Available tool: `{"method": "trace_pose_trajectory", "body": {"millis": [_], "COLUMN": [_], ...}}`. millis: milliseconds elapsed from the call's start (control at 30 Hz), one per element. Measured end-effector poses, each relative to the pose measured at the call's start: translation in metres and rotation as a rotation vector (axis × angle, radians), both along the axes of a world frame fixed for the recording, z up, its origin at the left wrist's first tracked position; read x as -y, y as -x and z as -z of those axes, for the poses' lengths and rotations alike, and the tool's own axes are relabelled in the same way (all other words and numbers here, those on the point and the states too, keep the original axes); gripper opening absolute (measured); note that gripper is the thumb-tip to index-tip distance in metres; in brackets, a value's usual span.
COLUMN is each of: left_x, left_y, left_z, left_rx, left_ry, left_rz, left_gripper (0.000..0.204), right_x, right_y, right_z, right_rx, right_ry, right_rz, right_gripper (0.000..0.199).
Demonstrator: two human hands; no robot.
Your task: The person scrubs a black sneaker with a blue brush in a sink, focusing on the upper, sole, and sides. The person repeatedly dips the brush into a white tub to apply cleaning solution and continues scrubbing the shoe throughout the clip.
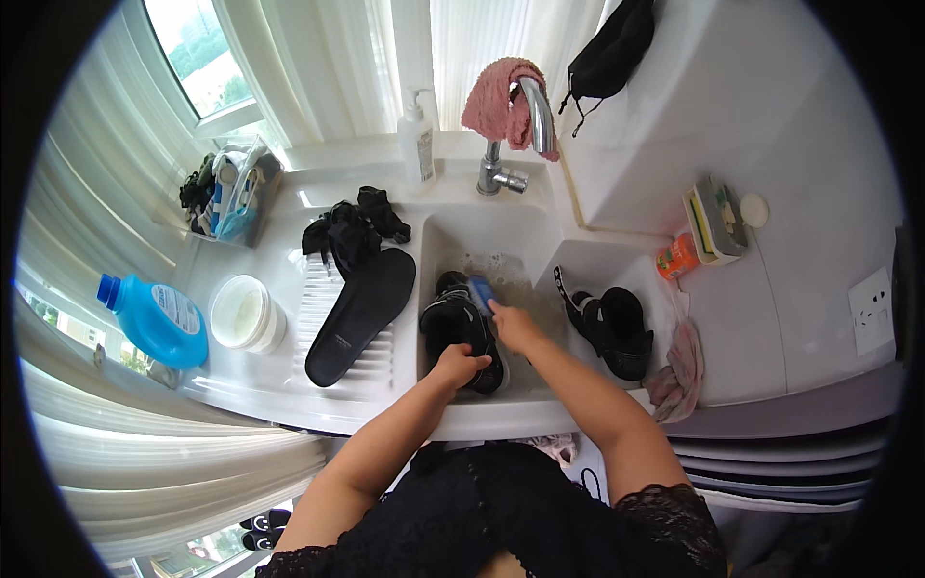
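A black shoe (451, 323) lies in the white sink basin (540, 223), over shallow soapy water. My left hand (461, 366) grips the shoe at its near end, fingers closed on the opening's edge. In my closed right hand (515, 328) is a blue scrubbing brush (481, 295), held against the shoe's right side toward the toe. The brush's bristles are hidden from this view. Another black shoe (617, 332) sits on the ledge to the right of the basin, its strap (568, 297) hanging loose. To the left, a black insole (361, 318) rests on the ribbed washboard (381, 366).
Black laces or cloth (352, 231) lie behind the insole. A white tub (248, 313), blue detergent bottle (159, 318) and clear bin (236, 193) stand left. At the back are a pump bottle (417, 144) and a faucet (489, 175) draped with a pink cloth (501, 101). An orange can (676, 257) stands right.
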State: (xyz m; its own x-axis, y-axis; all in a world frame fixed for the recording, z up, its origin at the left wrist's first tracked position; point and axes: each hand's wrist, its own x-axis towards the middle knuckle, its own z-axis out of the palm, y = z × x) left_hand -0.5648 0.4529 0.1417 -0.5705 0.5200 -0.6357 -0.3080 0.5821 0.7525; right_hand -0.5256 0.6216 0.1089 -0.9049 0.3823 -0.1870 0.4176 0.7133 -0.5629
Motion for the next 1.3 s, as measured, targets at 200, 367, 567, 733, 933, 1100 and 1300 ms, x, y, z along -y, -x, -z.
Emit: {"method": "trace_pose_trajectory", "body": {"millis": [200,367,567,733,933,1100,1300], "left_x": [0.004,0.004,0.004,0.002,-0.006,-0.002,0.001], "left_y": [0.006,0.0,-0.002,-0.006,-0.005,-0.014,-0.01], "left_z": [-0.002,0.017,0.02,0.005,-0.005,0.011,0.022], "left_rx": [-0.02,-0.156,-0.549,-0.678,-0.794,-0.958,-0.845], "left_ry": [0.019,0.039,0.12,0.298,0.382,0.345,0.357], "left_rz": [0.039,-0.004,0.192,0.339,0.433,0.561,0.591], "left_gripper": [0.054,0.063,0.05,0.041,0.032,0.028,0.032], "right_x": [0.028,-0.051,-0.048,0.013,-0.008,-0.008,0.014], "right_y": [-0.029,-0.062,-0.056,-0.065,-0.056,-0.052,-0.061], "right_z": [-0.054,0.047,0.035,-0.087,-0.059,-0.05,-0.056], "right_rx": [-0.097,0.306,0.143,-0.19,-0.048,0.059,0.13], "right_ry": [0.038,-0.119,0.03,0.094,-0.101,-0.108,-0.106], "right_rz": [-0.193,-0.042,0.005,-0.199,-0.126,-0.185,-0.271], "right_gripper": [0.041,0.041,0.039,0.04,0.04,0.042,0.038]}}
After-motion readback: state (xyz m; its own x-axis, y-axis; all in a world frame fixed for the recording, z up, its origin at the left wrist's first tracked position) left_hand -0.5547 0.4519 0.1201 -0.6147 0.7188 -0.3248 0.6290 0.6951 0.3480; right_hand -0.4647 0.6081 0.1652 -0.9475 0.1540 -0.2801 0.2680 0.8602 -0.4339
